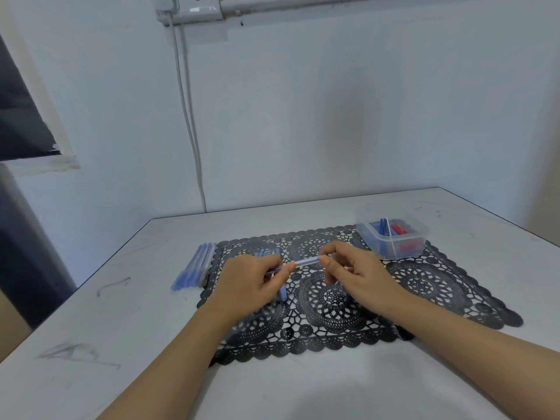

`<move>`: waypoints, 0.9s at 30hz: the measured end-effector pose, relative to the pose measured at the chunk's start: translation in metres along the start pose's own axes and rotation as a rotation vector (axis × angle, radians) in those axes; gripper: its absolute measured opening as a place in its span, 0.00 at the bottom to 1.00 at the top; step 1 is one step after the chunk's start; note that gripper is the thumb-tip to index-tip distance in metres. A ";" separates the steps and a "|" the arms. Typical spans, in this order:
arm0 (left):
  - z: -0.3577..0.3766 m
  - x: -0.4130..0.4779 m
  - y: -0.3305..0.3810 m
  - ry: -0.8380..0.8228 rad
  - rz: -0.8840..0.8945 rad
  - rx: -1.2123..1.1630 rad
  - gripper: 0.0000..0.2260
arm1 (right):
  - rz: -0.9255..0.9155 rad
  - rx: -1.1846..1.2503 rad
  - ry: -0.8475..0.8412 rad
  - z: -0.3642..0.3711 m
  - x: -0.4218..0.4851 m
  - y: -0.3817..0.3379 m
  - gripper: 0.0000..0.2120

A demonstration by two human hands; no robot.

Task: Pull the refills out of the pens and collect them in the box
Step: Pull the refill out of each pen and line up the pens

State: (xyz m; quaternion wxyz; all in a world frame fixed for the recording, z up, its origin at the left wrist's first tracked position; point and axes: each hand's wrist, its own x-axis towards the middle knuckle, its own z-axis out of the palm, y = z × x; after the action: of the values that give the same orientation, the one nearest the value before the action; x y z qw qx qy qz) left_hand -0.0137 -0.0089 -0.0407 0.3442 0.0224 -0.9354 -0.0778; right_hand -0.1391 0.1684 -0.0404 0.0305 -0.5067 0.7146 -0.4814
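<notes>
Both hands hold one clear blue pen (306, 262) above the black lace mat (424, 283). My left hand (257, 283) pinches its left end; my right hand (351, 268) pinches its right end between thumb and fingers. A row of several blue pens (194, 266) lies at the mat's left edge. More blue pens (282, 294) lie on the mat under my left hand, partly hidden. The clear plastic box (391, 230) stands at the mat's far right corner, with blue and red pieces inside.
The white table (121, 344) ends at a wall behind and drops off at the left and right edges. A white cable (194, 147) runs down the wall from a socket. Pencil marks show on the table's left side.
</notes>
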 end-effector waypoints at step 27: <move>-0.007 0.004 -0.015 0.111 0.050 0.254 0.17 | -0.018 -0.313 -0.073 0.016 0.000 0.009 0.14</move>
State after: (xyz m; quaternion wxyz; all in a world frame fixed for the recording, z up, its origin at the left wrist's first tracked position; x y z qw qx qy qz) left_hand -0.0127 -0.0248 -0.0349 0.3919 0.0466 -0.9174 0.0515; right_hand -0.1368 0.1581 -0.0550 -0.0272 -0.5289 0.7748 -0.3453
